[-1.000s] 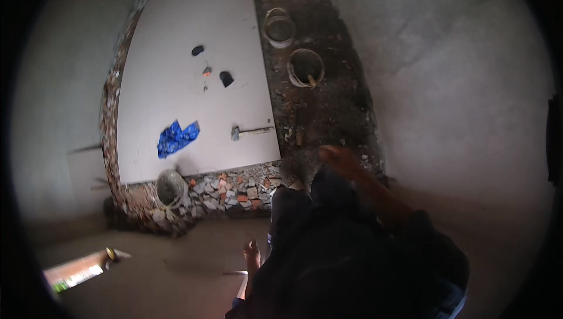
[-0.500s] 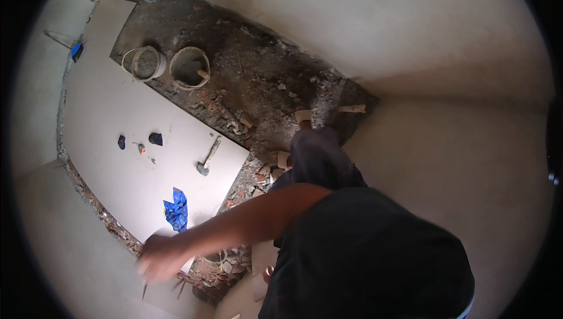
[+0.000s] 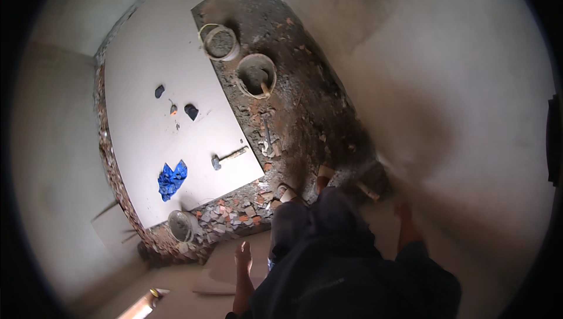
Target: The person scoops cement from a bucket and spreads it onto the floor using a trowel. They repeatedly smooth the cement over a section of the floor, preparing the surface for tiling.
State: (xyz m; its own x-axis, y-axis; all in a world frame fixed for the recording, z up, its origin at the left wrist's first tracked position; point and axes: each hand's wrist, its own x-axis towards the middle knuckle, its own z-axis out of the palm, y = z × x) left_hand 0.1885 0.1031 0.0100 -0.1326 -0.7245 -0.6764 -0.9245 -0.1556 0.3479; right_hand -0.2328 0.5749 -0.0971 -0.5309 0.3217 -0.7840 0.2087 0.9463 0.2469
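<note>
Carefully, I'd plant each foot [image 3: 287, 194] flat by the brick rubble [image 3: 226, 216] lying ahead of the left hand [image 3: 243, 254], seemingly empty; the right hand [image 3: 402, 211] is unreadably blurred, and I can't tell how open either is.

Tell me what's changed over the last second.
The right hand, stretched across to the left half a second ago, has swung back to the person's right side; the view turned too. Neither it nor the left hand visibly took or dropped anything. Hammer, blue sheet and three buckets stayed put.
</note>
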